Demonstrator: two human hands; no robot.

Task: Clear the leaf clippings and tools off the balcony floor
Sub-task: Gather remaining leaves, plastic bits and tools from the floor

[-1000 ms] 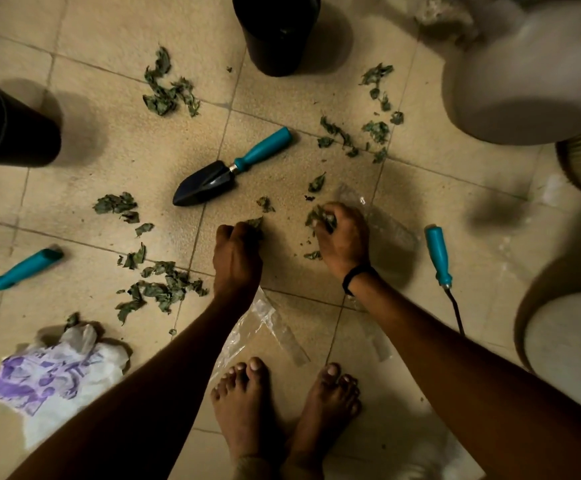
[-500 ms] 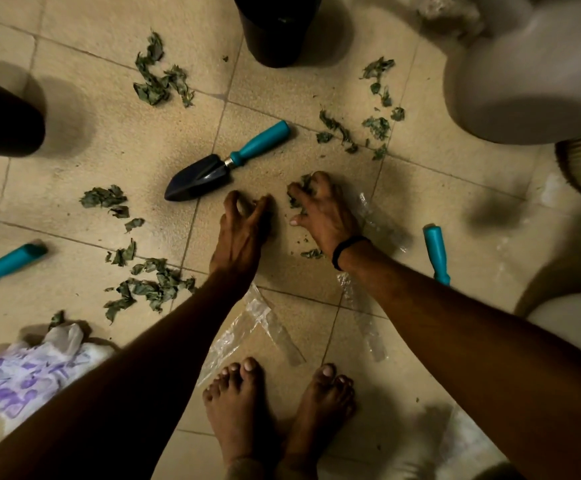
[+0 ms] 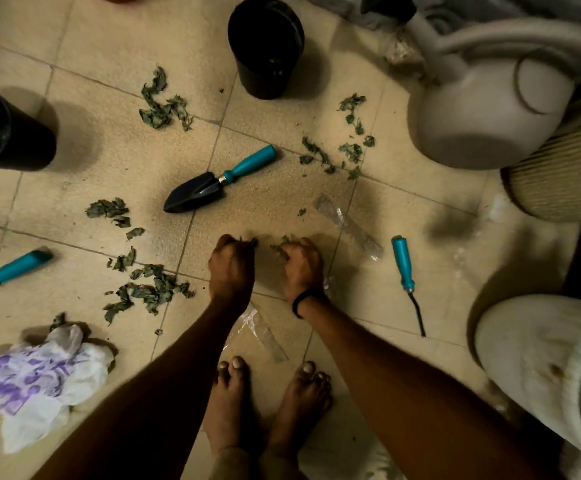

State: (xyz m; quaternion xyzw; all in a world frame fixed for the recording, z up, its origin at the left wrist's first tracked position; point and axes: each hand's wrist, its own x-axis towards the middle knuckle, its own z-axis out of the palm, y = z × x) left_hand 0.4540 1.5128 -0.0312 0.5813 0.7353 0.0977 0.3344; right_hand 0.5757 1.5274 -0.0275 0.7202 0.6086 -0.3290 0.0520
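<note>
Both hands have drawn back toward the bare feet [image 3: 230, 407] since half a second ago, when their fingers lay spread on the floor [image 3: 282, 195] nearer the trowel [image 3: 212, 183]. Now the left hand [image 3: 231, 268] and the right hand [image 3: 301, 266] sit side by side, just apart, each curled into a fist around leaf clippings [image 3: 250, 242] that poke out past the knuckles. The trowel lies ahead of the left hand, its blade pointing left. A bigger pile of leaves [image 3: 154, 289] lies just left of the left hand, and scattered leaves [image 3: 347, 150] lie well ahead of the right hand. One teal-handled tool [image 3: 403, 268] lies to the right of the right hand; another teal handle [image 3: 12, 270] lies far left of the left hand. A clear plastic strip [image 3: 347, 225] lies just ahead and right of the right hand.
</note>
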